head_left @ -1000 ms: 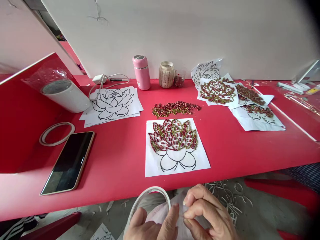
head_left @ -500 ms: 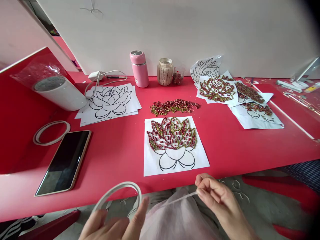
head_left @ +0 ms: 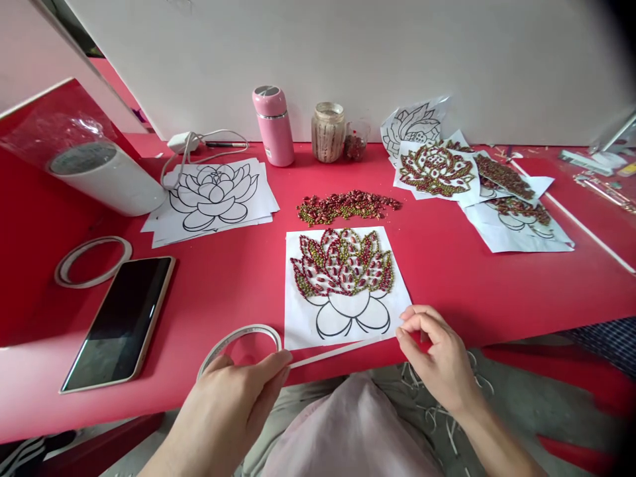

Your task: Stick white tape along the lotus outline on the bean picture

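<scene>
My left hand (head_left: 233, 394) grips a roll of white double-sided tape (head_left: 238, 331) at the table's front edge. From it a narrow tape strip (head_left: 338, 350) stretches to my right hand (head_left: 432, 351), whose thumb and fingers pinch the far end. The taut strip runs slantwise near the bottom edge of a lotus drawing sheet (head_left: 298, 331); whether it touches the paper I cannot tell. Red and green beans (head_left: 342, 265) cover the upper petals, while the lower petals are bare outlines. Behind the sheet lies a loose heap of beans (head_left: 348, 207).
To the left are a phone (head_left: 119, 324), another tape roll (head_left: 64, 270), a white cylinder (head_left: 109, 182) and printed lotus sheets (head_left: 213, 199). A pink flask (head_left: 274, 129), a jar (head_left: 328, 132) and a small cup (head_left: 356, 142) stand behind. Bean-covered lotus sheets (head_left: 437, 173) lie at right.
Both hands have risen from below the table edge to the front of the lotus sheet, carrying the tape roll and strip. The strip now shows longer and straighter between them.
</scene>
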A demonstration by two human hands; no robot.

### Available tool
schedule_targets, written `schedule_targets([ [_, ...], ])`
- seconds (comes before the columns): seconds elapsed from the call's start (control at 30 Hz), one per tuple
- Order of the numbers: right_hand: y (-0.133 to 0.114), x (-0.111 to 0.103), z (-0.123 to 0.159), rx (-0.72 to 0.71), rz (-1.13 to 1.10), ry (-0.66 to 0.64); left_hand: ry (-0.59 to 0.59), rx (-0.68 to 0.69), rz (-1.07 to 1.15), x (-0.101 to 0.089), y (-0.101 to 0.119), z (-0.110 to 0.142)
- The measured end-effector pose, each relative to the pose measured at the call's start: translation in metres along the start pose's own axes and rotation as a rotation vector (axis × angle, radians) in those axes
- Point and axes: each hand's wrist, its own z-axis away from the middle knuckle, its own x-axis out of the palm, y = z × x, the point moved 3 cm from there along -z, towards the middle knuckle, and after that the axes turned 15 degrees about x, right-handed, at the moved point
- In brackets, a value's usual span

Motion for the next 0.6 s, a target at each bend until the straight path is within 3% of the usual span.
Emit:
schedule_targets([
  [0.1, 0.002, 0.003, 0.0, -0.02, 0.028, 0.008, -0.19, 0.075, -0.095, 0.006, 0.0, -0.003],
  [0.27, 0.004, 0.004, -0.001, -0.022, 0.06, 0.011, -0.315, 0.03, -0.205, 0.015, -0.004, -0.006],
  [0.6, 0.005, 0.003, -0.008, -0.033, 0.089, -0.033, -0.33, -0.03, -0.096, 0.021, -0.007, -0.014],
])
